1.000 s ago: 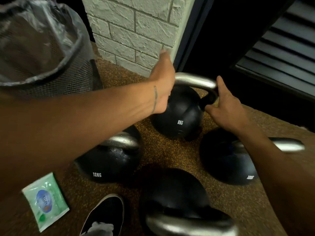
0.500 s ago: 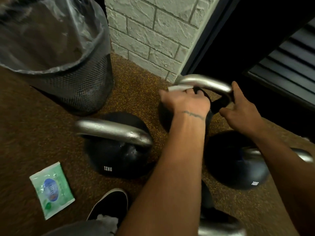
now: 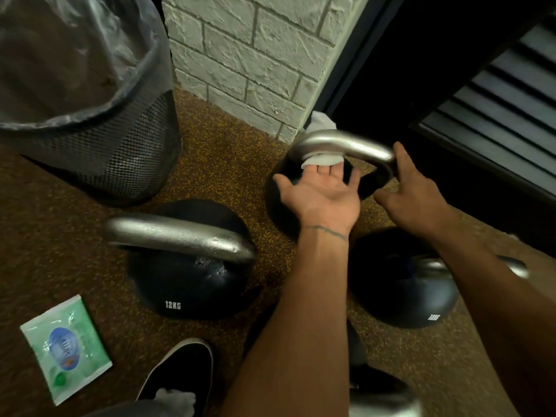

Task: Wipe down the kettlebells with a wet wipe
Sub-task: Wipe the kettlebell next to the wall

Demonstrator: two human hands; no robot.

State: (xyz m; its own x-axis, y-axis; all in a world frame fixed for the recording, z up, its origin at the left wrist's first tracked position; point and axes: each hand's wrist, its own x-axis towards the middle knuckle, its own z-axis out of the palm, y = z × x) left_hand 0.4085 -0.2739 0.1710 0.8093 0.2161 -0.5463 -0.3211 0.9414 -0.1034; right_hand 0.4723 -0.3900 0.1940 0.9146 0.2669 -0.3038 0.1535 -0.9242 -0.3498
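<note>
L hand [image 3: 319, 197] fingers [image 3: 335, 169] hook up under the steel handle [image 3: 346, 142] of the far kettlebell [image 3: 278, 210], clamped on a white wet wipe [image 3: 322, 159] wrapped round the bar, palm up. R hand [image 3: 416, 195] pinches the handle's right bend, thumb outside. The bell stands on speckled gym floor [image 3: 234, 164] by a brick wall [image 3: 249, 55]; 12 kg bell [image 3: 186, 284], third bell [image 3: 400, 293], wipe packet [image 3: 66, 347] & mesh bin [image 3: 99, 152] nearby.

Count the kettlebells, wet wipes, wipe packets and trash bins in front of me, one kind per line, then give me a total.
Kettlebells: 4 (one partly cut off at the bottom edge)
Wet wipe: 1
Wipe packet: 1
Trash bin: 1
Total: 7
</note>
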